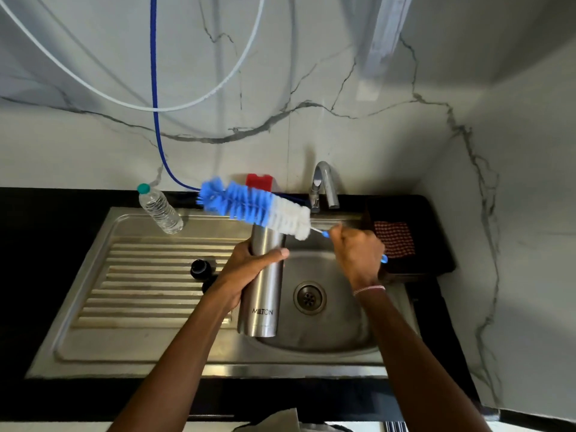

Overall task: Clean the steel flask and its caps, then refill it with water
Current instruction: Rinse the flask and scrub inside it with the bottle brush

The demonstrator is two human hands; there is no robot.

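While the left hand [249,265] is gripping the steel flask [263,288] around its upper body, fingers and thumb curled on the metal, the right hand [358,254] is clenching the blue handle of a bottle brush [255,207], whose blue-and-white bristle head is lying crosswise over the flask's mouth and hiding it. The flask is standing nearly upright at the near-left edge of the sink basin [336,332], beside the drain [309,297]; whether its base is touching the steel cannot be told. A black cap [201,269] is sitting on the ridged drainboard [146,275] just left of the left wrist, with a second dark piece partly hidden behind that wrist. A clear plastic water bottle [160,210] is standing at the drainboard's far end, a red block [258,181] is showing behind the brush, and a steel tap [324,185] is arching over the basin's far side. A red checked cloth [394,241] is lying right of the basin. A black countertop [37,238] is surrounding the sink, and a blue hose [153,57] and a white tube [204,97] are hanging down the grey-veined marble wall [374,135].
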